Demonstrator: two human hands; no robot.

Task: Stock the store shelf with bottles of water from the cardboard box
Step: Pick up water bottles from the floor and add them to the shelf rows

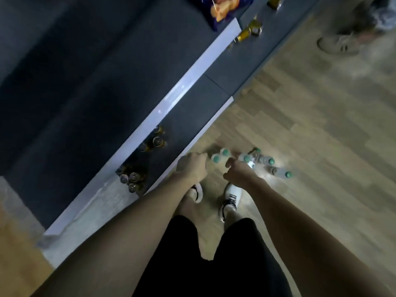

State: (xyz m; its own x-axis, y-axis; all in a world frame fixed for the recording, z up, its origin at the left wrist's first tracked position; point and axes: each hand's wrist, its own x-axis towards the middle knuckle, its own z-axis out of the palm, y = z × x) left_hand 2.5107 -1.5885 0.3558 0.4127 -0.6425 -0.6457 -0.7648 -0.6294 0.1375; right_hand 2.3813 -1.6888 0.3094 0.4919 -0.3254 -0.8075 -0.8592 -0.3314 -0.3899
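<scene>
Both hands reach down over water bottles point(220, 156) loose on the floor point(310, 129) beside the shelf point(188, 133), ready for stocking; the left hand point(191, 166) and right hand point(240, 171) show curled fingers, whether gripping a bottle unclear.

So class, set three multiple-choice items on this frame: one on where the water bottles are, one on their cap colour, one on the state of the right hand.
1. Where are the water bottles?
A on the wooden floor
B on the top shelf
C inside a fridge

2. What colour are their caps?
A red
B green
C black

3. What state is the right hand in?
A flat on the shelf
B closed around a water bottle
C in a pocket

Answers: 1 A, they stand and lie on the floor planks; 2 B, every visible cap is green; 3 B, its fingers curl around a bottle's top.
</scene>
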